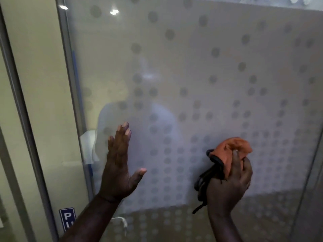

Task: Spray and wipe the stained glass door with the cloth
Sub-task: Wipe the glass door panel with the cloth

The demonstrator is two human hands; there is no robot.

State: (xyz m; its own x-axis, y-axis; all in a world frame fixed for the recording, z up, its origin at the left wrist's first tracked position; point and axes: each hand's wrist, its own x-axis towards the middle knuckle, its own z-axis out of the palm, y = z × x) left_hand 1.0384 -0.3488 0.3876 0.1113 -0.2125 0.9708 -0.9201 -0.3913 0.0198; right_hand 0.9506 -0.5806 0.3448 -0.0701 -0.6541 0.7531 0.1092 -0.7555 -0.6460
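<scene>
A frosted glass door point(192, 58) with a pattern of grey dots fills most of the view. My left hand point(120, 165) lies flat against the glass at lower left, fingers spread and pointing up, holding nothing. My right hand point(230, 180) is closed around a bunched orange cloth point(232, 151) with black trim hanging below, pressed on the glass at lower right. No spray bottle is in view.
The door's metal edge point(70, 67) runs down the left, next to a cream wall panel point(40, 84) and a grey frame post point(22, 110). A blue sign point(67, 218) with white letters sits at bottom left. A pale handle point(122, 222) shows below my left forearm.
</scene>
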